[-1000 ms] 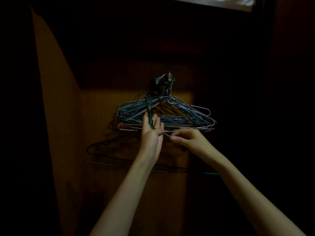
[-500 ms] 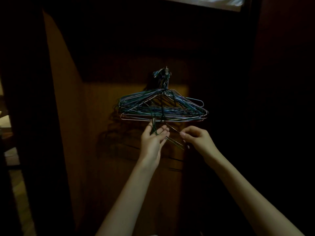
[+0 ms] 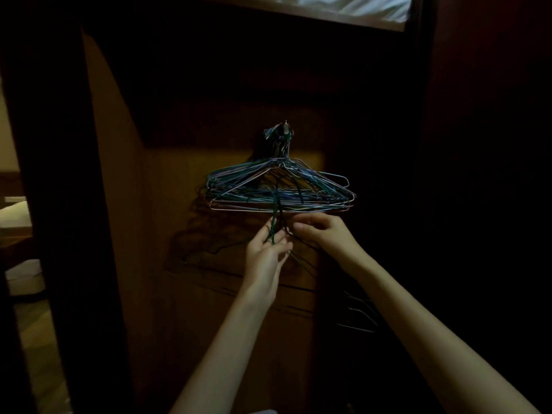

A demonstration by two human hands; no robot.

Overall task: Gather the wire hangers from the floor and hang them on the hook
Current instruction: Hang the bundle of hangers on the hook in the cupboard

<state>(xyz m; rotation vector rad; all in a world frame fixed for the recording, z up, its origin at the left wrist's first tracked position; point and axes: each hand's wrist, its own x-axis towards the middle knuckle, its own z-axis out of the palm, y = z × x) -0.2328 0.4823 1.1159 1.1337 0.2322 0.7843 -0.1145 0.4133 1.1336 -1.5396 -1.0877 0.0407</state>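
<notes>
- The hangers [image 3: 280,189] are thin wire, so they are probably light and springy, and they bend if pulled hard.
- They look easy to tangle. One wire can catch on the next, so a slow pull seems best.
- The wire is smooth and thin, so it could slip out of a loose pinch.
- A good place to hold looks like the neck just under the curled top, or the long bottom bar.
- A big bunch of them hangs from the hook [image 3: 286,127] on the dark wood wall [image 3: 179,264]. The curled tops are all crowded on it.
- A few dark green wires hang down from the middle of the bunch to the hands.
- The left hand [image 3: 265,255] is just under the bottom bars. Its fingers curl around the green wires and hold them.
- The right hand [image 3: 324,234] is close beside the left one, right under the bunch. Its fingertips are pressed together in a pinch, it seems on a thin wire, but it is too dark to be sure.
- More hangers [image 3: 358,318] show faintly lower down by the right arm. It is too dark to tell what holds them.
</notes>
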